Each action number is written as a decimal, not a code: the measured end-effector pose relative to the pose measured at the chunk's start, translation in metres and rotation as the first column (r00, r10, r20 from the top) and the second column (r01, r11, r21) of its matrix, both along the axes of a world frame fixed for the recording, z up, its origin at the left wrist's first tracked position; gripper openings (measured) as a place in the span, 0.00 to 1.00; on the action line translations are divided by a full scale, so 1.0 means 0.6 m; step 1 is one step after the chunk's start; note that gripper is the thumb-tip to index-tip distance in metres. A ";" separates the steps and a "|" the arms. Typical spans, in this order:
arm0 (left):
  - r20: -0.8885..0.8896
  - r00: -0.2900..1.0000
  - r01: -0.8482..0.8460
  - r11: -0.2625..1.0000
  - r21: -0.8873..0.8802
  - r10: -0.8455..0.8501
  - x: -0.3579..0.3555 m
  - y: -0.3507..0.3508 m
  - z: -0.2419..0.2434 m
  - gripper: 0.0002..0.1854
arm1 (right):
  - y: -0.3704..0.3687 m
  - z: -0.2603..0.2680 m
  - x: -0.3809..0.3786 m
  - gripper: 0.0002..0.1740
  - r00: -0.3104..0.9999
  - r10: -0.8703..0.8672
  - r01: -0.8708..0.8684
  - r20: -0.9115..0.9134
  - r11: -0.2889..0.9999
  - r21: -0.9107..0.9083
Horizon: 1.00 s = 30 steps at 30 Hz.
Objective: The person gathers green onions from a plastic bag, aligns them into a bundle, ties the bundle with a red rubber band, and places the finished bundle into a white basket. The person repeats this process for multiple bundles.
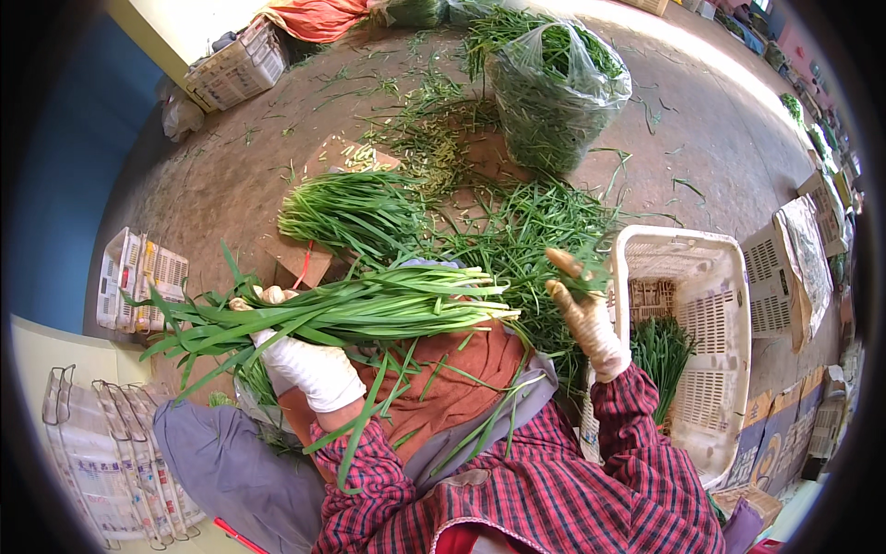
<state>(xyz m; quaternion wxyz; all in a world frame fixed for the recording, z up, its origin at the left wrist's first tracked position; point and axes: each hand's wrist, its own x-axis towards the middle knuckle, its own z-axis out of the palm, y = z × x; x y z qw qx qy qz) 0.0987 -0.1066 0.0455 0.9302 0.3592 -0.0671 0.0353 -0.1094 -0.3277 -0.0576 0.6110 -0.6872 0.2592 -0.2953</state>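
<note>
My left hand (311,367), in a white glove, grips a bunch of garlic chives (387,305) across my lap. Its pale cut ends point right, and long leaves trail off to the left. My right hand (585,311), in a stained glove, is raised beside the white plastic crate (740,298). Thumb and one finger are spread; blurred green leaf bits cover the other fingers, so I cannot tell if they are held. Stray leaves lie on the brown cloth (443,381) over my lap. Another chive bunch (353,211) rests ahead on a low board. More chives (661,353) stand inside the crate.
Loose leaves (533,221) are heaped before me, with trimmed stem bits (436,152) beyond. A full clear plastic bag of greens (561,97) stands ahead. Other crates are at the left (142,280), far left (239,66) and right (768,277). Wire-handled baskets (118,457) sit lower left.
</note>
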 end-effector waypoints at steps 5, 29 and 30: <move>-0.035 0.998 -0.055 0.998 0.010 0.055 -0.016 -0.020 0.010 0.12 | 0.066 0.093 0.076 0.18 0.940 0.340 -0.333 0.001 0.921 -0.201; 0.487 0.681 0.713 0.648 -0.268 -0.547 0.079 0.071 0.019 0.11 | 0.040 0.072 0.049 0.12 0.782 0.611 -0.483 -0.121 0.718 0.501; 0.533 0.660 0.704 0.684 -0.192 -0.530 0.082 0.076 0.022 0.13 | 0.027 0.058 0.040 0.12 0.828 0.523 -0.339 -0.200 0.753 0.564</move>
